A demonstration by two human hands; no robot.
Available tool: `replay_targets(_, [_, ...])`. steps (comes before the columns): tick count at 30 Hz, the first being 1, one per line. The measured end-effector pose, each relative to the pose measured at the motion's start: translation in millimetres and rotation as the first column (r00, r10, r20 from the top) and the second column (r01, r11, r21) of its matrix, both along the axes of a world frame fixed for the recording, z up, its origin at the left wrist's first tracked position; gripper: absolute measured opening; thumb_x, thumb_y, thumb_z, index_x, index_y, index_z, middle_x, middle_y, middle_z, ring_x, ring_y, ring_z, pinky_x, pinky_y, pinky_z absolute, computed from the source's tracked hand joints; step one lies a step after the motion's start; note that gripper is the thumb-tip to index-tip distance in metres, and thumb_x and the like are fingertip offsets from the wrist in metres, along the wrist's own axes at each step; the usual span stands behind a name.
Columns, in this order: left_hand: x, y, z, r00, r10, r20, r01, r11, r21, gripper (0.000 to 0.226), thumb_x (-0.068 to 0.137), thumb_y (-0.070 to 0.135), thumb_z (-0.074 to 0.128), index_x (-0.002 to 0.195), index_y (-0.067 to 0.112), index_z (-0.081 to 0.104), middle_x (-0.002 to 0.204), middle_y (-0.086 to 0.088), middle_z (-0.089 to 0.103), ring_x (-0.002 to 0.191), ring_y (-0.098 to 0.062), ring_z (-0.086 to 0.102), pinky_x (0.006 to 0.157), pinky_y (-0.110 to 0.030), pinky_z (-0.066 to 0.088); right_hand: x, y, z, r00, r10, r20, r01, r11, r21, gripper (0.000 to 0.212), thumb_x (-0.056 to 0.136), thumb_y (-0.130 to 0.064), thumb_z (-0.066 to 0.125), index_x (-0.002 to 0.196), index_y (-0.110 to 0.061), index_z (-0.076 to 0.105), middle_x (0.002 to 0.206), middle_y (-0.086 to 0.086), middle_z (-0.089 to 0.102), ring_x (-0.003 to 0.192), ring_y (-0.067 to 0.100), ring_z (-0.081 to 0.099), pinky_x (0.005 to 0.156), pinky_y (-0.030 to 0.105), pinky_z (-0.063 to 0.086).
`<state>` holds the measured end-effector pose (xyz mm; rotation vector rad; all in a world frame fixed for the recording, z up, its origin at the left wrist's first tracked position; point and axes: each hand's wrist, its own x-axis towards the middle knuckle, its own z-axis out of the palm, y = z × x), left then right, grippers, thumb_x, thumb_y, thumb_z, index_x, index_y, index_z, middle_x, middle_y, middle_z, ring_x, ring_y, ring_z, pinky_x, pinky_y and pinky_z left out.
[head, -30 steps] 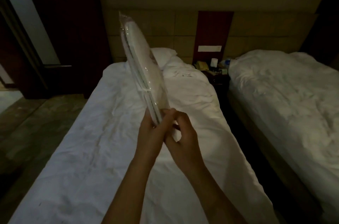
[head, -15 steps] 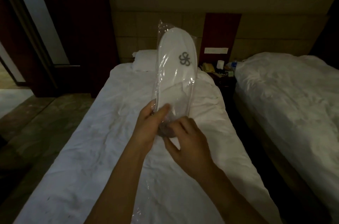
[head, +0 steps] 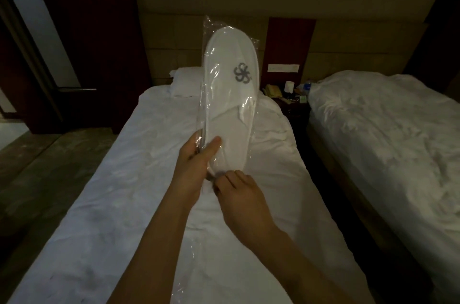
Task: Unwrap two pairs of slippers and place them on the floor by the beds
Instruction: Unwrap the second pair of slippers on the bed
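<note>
A white slipper pack [head: 230,84] in clear plastic stands upright in front of me, toe up, a grey flower logo facing me. My left hand [head: 193,166] grips its lower left edge, thumb across the front. My right hand [head: 239,191] pinches the plastic at the pack's bottom end. A loose strip of clear plastic [head: 181,261] hangs down below my hands over the left bed [head: 119,204]. The right bed [head: 388,144] lies across a dark gap. No other slipper pack shows.
A dark nightstand [head: 290,104] between the beds holds a phone, a paper roll and a bottle. A pillow [head: 185,82] lies at the left bed's head. Floor [head: 37,169] runs along the left side toward a dark doorway; a narrow dark aisle [head: 331,199] separates the beds.
The pack turned from edge-on to face me with its logo showing. My right hand shifted down to the pack's bottom end. The view moved closer to the left bed.
</note>
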<state>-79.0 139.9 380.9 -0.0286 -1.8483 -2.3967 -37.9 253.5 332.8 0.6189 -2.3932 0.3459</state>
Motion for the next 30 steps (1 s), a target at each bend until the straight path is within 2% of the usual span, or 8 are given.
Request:
replay_targets(7, [-3, -4, 6, 0.999, -0.031, 0.026, 0.027, 0.992, 0.127, 0.029, 0.092, 0.02, 0.062, 0.121, 0.019, 0.065, 0.115, -0.002, 0.072, 0.108, -0.021, 0.068, 0.072, -0.031, 0.058, 3, -3, -1, 0.998, -0.053, 0.045, 0.054, 0.999, -0.004, 0.005, 0.076, -0.018, 0.07, 0.075, -0.02, 0.067, 0.073, -0.004, 0.065, 0.068, 0.014, 0.06, 0.071, 0.028, 0.048])
replay_targets(10, [-5, -6, 8, 0.995, -0.08, 0.067, 0.06, 0.964, 0.26, 0.031, 0.094, 0.024, 0.058, 0.123, 0.015, 0.064, 0.119, -0.004, 0.071, 0.111, -0.022, 0.066, 0.085, -0.043, 0.057, 6, -2, 1, 0.988, -0.02, 0.154, 0.045, 0.986, -0.162, 0.029, 0.092, -0.029, 0.048, 0.073, -0.017, 0.066, 0.069, -0.002, 0.066, 0.066, 0.015, 0.061, 0.075, 0.034, 0.052])
replay_targets(13, [-6, -10, 8, 0.99, -0.103, 0.095, 0.07, 0.95, 0.304, 0.034, 0.096, 0.029, 0.055, 0.125, 0.013, 0.062, 0.118, -0.004, 0.071, 0.109, -0.021, 0.067, 0.093, -0.034, 0.055, 4, 2, 4, 0.928, 0.109, 0.356, 0.119, 0.818, -0.562, 0.03, 0.099, -0.021, 0.045, 0.084, -0.007, 0.065, 0.077, 0.006, 0.069, 0.068, 0.019, 0.063, 0.069, 0.034, 0.051])
replay_targets(16, [-5, -12, 6, 0.989, -0.103, 0.108, 0.067, 0.951, 0.301, 0.035, 0.098, 0.029, 0.052, 0.127, 0.013, 0.061, 0.118, -0.004, 0.071, 0.094, -0.015, 0.069, 0.093, -0.031, 0.05, 6, 4, 13, 0.852, 0.237, 0.468, 0.249, 0.603, -0.758, 0.019, 0.1, -0.023, 0.046, 0.107, -0.018, 0.063, 0.089, -0.004, 0.073, 0.082, 0.005, 0.067, 0.069, 0.016, 0.048])
replay_targets(18, [-5, -13, 2, 0.988, -0.108, 0.109, 0.071, 0.951, 0.302, 0.031, 0.098, 0.031, 0.051, 0.124, 0.016, 0.062, 0.117, -0.003, 0.072, 0.098, -0.014, 0.071, 0.088, -0.029, 0.055, 7, 2, 17, 0.823, 0.335, 0.458, 0.259, 0.495, -0.829, 0.022, 0.097, -0.03, 0.051, 0.118, -0.026, 0.058, 0.088, -0.006, 0.074, 0.087, 0.0, 0.068, 0.077, 0.012, 0.049])
replay_targets(24, [-2, -10, -8, 0.986, -0.117, 0.12, 0.073, 0.945, 0.319, 0.035, 0.099, 0.027, 0.049, 0.129, 0.011, 0.057, 0.123, -0.009, 0.068, 0.113, -0.024, 0.066, 0.092, -0.037, 0.054, 6, -10, 16, 0.845, 0.411, 0.342, 0.233, 0.292, -0.927, 0.04, 0.091, -0.02, 0.063, 0.127, -0.031, 0.052, 0.094, -0.001, 0.073, 0.09, 0.011, 0.07, 0.088, 0.04, 0.057])
replay_targets(27, [0, -11, -14, 0.99, -0.049, 0.133, 0.006, 0.951, 0.308, 0.034, 0.095, 0.025, 0.056, 0.126, 0.012, 0.059, 0.121, -0.012, 0.069, 0.111, -0.029, 0.066, 0.091, -0.04, 0.055, 8, -12, 17, 0.864, 0.406, 0.298, 0.203, 0.262, -0.944, 0.06, 0.087, -0.018, 0.069, 0.135, -0.039, 0.039, 0.097, -0.004, 0.07, 0.091, 0.008, 0.069, 0.082, 0.031, 0.059])
replay_targets(30, [5, -8, -21, 0.995, -0.03, 0.09, 0.004, 0.961, 0.277, 0.03, 0.094, 0.021, 0.059, 0.123, 0.012, 0.06, 0.118, -0.013, 0.07, 0.108, -0.033, 0.066, 0.089, -0.04, 0.056, 3, -14, 17, 0.856, 0.429, 0.29, 0.255, 0.138, -0.957, 0.052, 0.086, -0.015, 0.069, 0.129, -0.034, 0.046, 0.098, -0.008, 0.069, 0.092, 0.007, 0.069, 0.077, 0.028, 0.059])
